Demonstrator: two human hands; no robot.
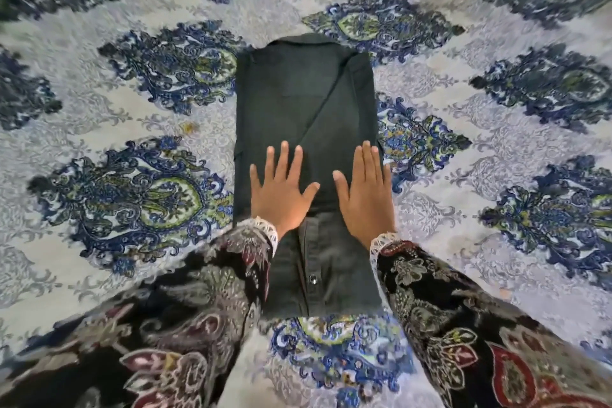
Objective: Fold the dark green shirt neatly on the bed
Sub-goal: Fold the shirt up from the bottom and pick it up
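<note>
A dark green shirt (pixel 304 103), folded into a long strip, lies mid-bed on a grey bedspread (pixel 463 242) patterned with blue medallions; the left hand (pixel 281 192) and right hand (pixel 366 195) press flat on it, fingers spread, gripping nothing.

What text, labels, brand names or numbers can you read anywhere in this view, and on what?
None: no readable text in this view.
Dark green folded shirt: no tag or label showing, only a small dark button.
Blue and grey patterned bedspread: ornament only.
Left hand and right hand: no writing.
</note>
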